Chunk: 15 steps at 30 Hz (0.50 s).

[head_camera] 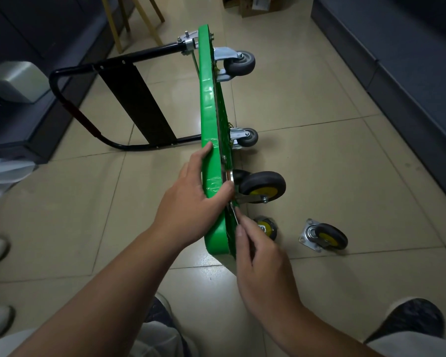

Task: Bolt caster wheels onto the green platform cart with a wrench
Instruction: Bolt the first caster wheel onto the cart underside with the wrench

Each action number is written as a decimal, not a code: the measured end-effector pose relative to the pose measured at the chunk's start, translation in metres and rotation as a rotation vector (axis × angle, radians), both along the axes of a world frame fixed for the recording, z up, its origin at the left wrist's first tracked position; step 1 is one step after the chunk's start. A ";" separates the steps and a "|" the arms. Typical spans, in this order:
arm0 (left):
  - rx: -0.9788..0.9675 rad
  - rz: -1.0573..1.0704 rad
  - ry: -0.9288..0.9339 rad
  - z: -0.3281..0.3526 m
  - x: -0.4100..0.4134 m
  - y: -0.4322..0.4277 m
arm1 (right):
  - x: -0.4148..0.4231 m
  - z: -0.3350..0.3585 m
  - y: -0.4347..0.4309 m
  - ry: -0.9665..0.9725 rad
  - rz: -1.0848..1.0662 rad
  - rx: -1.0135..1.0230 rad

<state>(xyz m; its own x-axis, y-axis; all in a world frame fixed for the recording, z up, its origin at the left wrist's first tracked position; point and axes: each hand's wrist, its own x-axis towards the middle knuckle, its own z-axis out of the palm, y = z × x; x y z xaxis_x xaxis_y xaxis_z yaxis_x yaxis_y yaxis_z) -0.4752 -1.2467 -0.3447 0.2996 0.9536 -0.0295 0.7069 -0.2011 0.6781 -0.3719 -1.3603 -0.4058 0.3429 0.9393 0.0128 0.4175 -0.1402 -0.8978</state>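
Head view: we are looking down at the green platform cart (211,112), which is standing on its long edge on the tiled floor (319,155), underside facing right.

The left hand (191,197) is gripping the cart's upper edge, fingers lying along the rim and thumb curling over onto the wheel side. The right hand (258,251) is just below and right of the left, pinching a slim metal wrench (234,215) between thumb and forefinger. The wrench tip is reaching up to the underside right beside the left thumb. We cannot tell which bolt it is sitting on.

Just right of the left thumb, a yellow-hub caster (262,186) is sitting against the underside. A second yellow-hub caster (267,226) is showing right behind the right fingertips, partly hidden. A loose caster (322,238) is lying on the floor, further right of the right hand.

Far beyond both hands, two grey casters (238,63) are sticking out from the cart's far end. The black handle (88,119) is jutting out to the left of the left hand.
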 end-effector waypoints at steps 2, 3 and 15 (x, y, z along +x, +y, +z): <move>-0.001 0.007 -0.003 0.000 0.001 -0.001 | -0.003 -0.005 0.001 -0.022 -0.024 0.045; 0.004 0.006 0.010 0.000 0.002 -0.001 | -0.005 -0.007 0.002 -0.031 -0.033 0.076; 0.016 -0.014 0.055 0.004 0.001 -0.001 | 0.006 -0.068 0.021 -0.239 0.005 0.420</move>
<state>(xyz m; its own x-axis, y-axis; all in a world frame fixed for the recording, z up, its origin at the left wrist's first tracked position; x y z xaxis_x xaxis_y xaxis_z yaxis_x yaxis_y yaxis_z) -0.4743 -1.2481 -0.3408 0.3112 0.9498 -0.0308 0.7404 -0.2220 0.6345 -0.3657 -1.3394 -0.4741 0.2795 0.8377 0.4692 0.6188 0.2164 -0.7552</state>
